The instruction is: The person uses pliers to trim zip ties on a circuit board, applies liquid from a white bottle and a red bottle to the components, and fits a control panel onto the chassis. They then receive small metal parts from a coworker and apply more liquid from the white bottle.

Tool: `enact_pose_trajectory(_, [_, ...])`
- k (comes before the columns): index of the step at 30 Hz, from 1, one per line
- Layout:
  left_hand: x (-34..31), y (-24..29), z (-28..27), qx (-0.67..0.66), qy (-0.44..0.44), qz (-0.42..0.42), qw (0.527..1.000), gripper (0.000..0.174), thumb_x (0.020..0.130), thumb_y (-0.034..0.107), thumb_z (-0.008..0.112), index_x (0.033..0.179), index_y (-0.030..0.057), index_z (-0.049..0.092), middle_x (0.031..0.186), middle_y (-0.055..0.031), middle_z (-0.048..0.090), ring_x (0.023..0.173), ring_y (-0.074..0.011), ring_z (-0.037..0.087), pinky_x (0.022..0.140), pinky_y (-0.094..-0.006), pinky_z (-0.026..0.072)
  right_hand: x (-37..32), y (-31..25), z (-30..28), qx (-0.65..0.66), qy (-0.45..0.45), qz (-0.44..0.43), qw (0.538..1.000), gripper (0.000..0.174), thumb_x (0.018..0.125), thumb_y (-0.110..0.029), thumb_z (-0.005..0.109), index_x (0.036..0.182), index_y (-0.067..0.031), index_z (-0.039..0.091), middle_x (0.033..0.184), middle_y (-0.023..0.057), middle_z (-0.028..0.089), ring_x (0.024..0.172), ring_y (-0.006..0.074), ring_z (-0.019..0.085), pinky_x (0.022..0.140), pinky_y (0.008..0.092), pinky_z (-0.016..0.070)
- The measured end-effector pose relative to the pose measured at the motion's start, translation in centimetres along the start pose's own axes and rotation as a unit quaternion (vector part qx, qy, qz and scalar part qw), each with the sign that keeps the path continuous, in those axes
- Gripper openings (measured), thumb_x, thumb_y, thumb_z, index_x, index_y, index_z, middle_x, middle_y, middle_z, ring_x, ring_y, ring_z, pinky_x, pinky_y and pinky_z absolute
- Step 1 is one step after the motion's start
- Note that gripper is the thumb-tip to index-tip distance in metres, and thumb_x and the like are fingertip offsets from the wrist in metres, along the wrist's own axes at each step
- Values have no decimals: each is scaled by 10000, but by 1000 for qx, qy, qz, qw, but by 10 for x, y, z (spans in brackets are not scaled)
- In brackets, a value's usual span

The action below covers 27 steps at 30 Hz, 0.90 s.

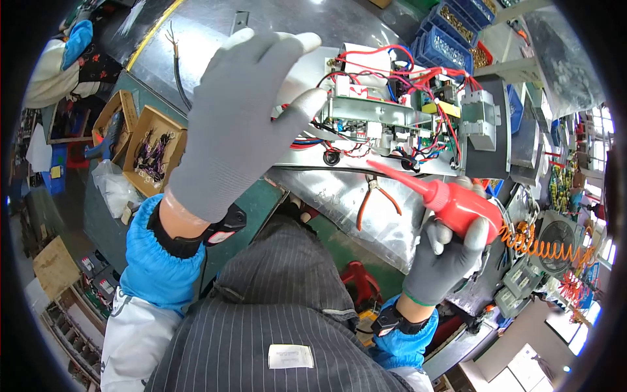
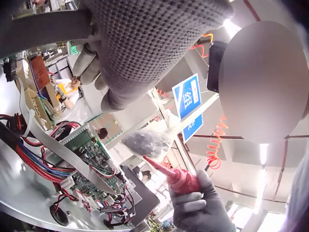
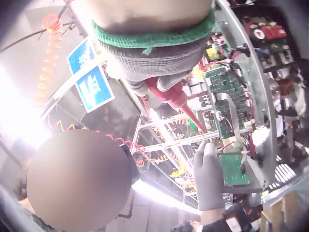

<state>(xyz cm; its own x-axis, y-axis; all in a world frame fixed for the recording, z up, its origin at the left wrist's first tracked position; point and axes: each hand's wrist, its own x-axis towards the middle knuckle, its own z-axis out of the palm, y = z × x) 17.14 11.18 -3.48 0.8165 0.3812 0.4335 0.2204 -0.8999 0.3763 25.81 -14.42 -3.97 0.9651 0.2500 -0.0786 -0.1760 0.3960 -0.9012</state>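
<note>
A red squeeze bottle (image 1: 462, 208) is held in the right hand (image 1: 443, 258), nozzle aimed left toward the wired chassis (image 1: 392, 117); what's inside can't be made out. The left hand (image 1: 238, 121) is held spread at the chassis's left end. Bundled wires are kept in a cardboard box (image 1: 157, 153) at left, brassy and silvery small parts in blue bins (image 1: 450, 39) far right.

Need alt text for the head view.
Gloved right hand holds a red bottle, its long nozzle pointing toward an open, wire-filled electronics chassis; gloved left hand, open, is at the chassis's left end. Orange-handled pliers lie on the metal table.
</note>
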Motion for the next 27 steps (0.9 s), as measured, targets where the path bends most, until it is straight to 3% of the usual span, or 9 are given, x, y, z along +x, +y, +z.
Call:
enact_pose_trajectory(3, [0, -1, 0, -17, 17, 4, 1000, 484, 809, 200, 720, 1275, 114, 620, 1116, -125, 630, 999, -338, 586, 877, -425, 476, 5, -8, 4, -113, -43, -77, 990, 650, 926, -364, 654, 1371, 47, 419, 1107, 139, 619, 560, 42, 424, 481, 168, 343])
enact_pose_trajectory(6, [0, -2, -2, -27, 22, -1, 999, 487, 803, 195, 718, 1273, 114, 617, 1117, -123, 625, 1019, -345, 578, 892, -436, 470, 7, -18, 23, -255, -18, -165, 953, 704, 874, -406, 681, 1369, 28, 430, 1220, 155, 615, 606, 41, 480, 506, 164, 326])
enact_pose_trajectory(8, [-1, -3, -1, -36, 23, -10, 999, 485, 802, 192, 717, 1270, 113, 617, 1120, -123, 622, 1027, -348, 574, 901, -442, 466, 10, -24, 32, -301, 2, -191, 934, 758, 748, -350, 786, 1309, 9, 426, 1171, 254, 617, 808, 251, 671, 657, 307, 567])
enact_pose_trajectory(9, [-1, -4, 0, -30, 28, -3, 999, 485, 803, 195, 716, 1270, 113, 615, 1125, -122, 623, 1036, -345, 575, 917, -443, 462, 8, -27, 37, -280, -15, -180, 943, 690, 748, -272, 784, 1279, -10, 431, 1157, 260, 615, 876, 300, 686, 677, 354, 603])
enact_pose_trajectory(13, [-1, -5, 0, -30, 32, 2, 999, 488, 806, 198, 717, 1275, 117, 606, 1137, -120, 624, 1062, -343, 577, 959, -446, 451, 9, -27, 42, -276, -24, -208, 938, 685, 744, -235, 800, 1281, -29, 429, 1157, 254, 616, 862, 299, 687, 641, 341, 601])
enact_pose_trajectory(16, [-1, -6, 0, -40, 21, -5, 999, 479, 814, 210, 713, 1271, 118, 603, 1145, -117, 624, 1089, -337, 572, 976, -449, 445, 6, -30, 45, -287, -41, -161, 943, 676, 748, -216, 810, 1277, -37, 429, 1158, 247, 619, 907, 311, 685, 660, 346, 609])
enact_pose_trajectory(20, [-1, -6, 1, -42, 25, -11, 999, 463, 824, 224, 705, 1261, 111, 604, 1152, -113, 623, 1092, -341, 569, 979, -455, 442, 7, -24, 45, -297, -61, -184, 935, 681, 758, -223, 817, 1285, -43, 424, 1170, 234, 624, 1025, 323, 665, 753, 374, 621])
enact_pose_trajectory(22, [-1, -6, 1, -33, 29, -1, 999, 464, 828, 243, 705, 1260, 105, 604, 1146, -109, 626, 1086, -345, 570, 975, -454, 443, 5, -21, 50, -360, -54, -206, 908, 708, 802, -365, 741, 1316, 18, 440, 1204, 241, 606, 962, 265, 658, 861, 366, 522])
enact_pose_trajectory(27, [-1, -9, 3, -46, 35, 0, 998, 462, 830, 252, 709, 1255, 102, 608, 1136, -109, 630, 1080, -349, 573, 965, -454, 444, 6, -24, 51, -348, -65, -190, 916, 672, 784, -287, 785, 1290, -13, 438, 1185, 238, 617, 1016, 306, 659, 867, 387, 558])
